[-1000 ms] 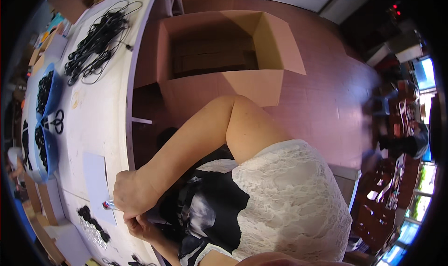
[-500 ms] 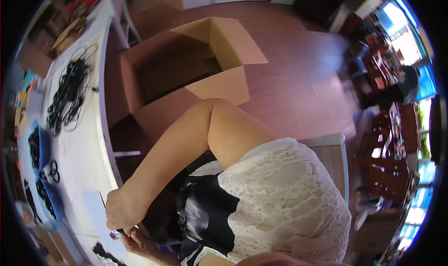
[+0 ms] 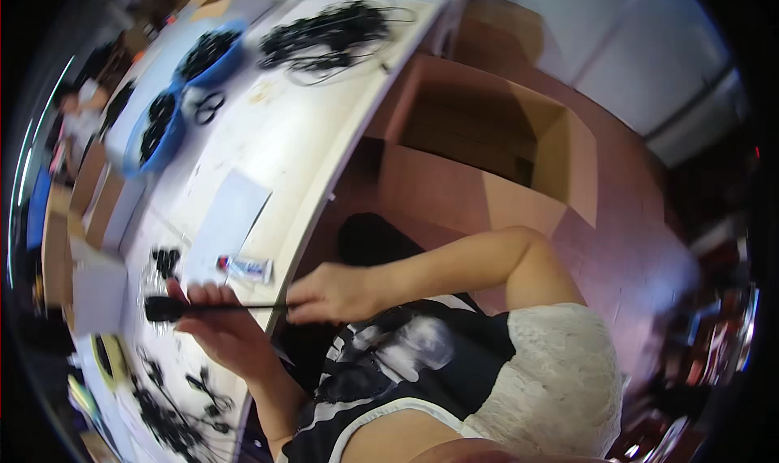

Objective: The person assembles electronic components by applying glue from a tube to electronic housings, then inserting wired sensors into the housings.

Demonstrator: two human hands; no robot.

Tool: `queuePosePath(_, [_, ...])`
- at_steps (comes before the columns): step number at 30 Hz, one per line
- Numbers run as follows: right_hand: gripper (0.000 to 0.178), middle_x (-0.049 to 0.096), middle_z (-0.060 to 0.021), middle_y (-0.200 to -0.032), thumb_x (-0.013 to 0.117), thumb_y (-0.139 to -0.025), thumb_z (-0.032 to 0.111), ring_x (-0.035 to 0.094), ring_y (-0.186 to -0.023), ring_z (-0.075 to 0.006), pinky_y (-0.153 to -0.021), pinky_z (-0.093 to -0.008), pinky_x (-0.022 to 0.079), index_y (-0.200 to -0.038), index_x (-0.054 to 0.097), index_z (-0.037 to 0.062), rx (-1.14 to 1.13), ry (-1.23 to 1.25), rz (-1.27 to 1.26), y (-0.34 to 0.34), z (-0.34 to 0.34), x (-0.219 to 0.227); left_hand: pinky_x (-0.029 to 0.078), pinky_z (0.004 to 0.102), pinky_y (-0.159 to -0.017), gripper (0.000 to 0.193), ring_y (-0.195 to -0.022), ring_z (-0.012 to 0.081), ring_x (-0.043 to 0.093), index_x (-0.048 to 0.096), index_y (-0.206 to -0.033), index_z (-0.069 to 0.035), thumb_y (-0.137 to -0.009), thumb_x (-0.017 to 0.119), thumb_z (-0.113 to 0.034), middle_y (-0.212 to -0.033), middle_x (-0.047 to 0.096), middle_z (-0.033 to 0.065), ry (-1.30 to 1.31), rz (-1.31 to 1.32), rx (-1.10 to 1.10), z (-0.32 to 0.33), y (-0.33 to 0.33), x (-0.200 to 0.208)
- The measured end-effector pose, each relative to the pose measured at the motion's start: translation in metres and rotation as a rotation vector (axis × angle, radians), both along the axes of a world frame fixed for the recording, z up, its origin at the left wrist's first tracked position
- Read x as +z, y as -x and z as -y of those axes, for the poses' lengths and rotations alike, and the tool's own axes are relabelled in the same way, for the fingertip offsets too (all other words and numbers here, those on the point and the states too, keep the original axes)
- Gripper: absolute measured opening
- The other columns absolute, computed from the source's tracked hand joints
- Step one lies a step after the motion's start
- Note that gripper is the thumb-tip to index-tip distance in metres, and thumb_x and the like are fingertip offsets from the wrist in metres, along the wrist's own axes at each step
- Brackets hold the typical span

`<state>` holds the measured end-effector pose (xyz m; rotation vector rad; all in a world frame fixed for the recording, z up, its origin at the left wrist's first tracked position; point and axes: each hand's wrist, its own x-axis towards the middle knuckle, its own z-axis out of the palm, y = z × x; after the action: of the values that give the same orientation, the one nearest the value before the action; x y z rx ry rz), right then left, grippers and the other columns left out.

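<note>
A thin, dark, cord-like strand with a chunky black end piece point(image 3: 165, 308) stretches between my two hands over the table edge. My left hand point(image 3: 231, 333) is around the strand just behind the end piece, its fingers partly curled. My right hand point(image 3: 341, 291) is closed, pinching the strand's other end near the table's edge. A white tube with a red cap point(image 3: 247, 268) lies on the table just beyond my left hand. Near it is a pale sheet point(image 3: 227, 219), and small black parts on clear plastic point(image 3: 165, 260) lie close to the black end piece.
On the white table point(image 3: 268, 138) are blue trays of black parts point(image 3: 209, 55), black scissors point(image 3: 209, 108), a pile of black cables point(image 3: 324, 37) and more cables point(image 3: 174, 418) at the near end. An open cardboard box point(image 3: 471, 179) stands on the floor at right.
My view has swung left, so the table fills more of it. My hands have moved apart, and the black strand now shows stretched between them.
</note>
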<state>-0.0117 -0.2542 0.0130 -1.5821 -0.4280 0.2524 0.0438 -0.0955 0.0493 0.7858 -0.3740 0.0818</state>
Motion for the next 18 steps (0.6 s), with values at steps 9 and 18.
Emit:
queuePosePath(9, [0.031,0.055,-0.0035,-0.070,0.043,-0.094,0.029,0.052,-0.062,-0.0088,-0.049,-0.0216,0.043,-0.093,0.058,0.0017,0.190,-0.064,0.379,-0.128,0.100,0.208,0.042,0.0267,-0.082,0.048,-0.098,0.0161,0.052,0.029,-0.134,-0.003,-0.094,0.043,-0.024,-0.119,0.048,0.0094,-0.284,-0.167,0.256,-0.073,0.019,-0.045])
queuePosePath(18, [0.013,0.051,-0.0034,-0.064,0.048,-0.089,0.017,0.048,-0.051,-0.0127,-0.042,-0.0285,0.039,-0.090,0.058,0.0075,-0.486,-0.229,0.563,-0.280,0.159,0.266,0.043,0.0253,-0.077,0.038,-0.086,0.0128,0.054,0.040,-0.127,-0.001,-0.094,0.044,-0.019,-0.109,0.053,0.0080,-0.299,-0.262,0.272,-0.086,0.024,-0.064])
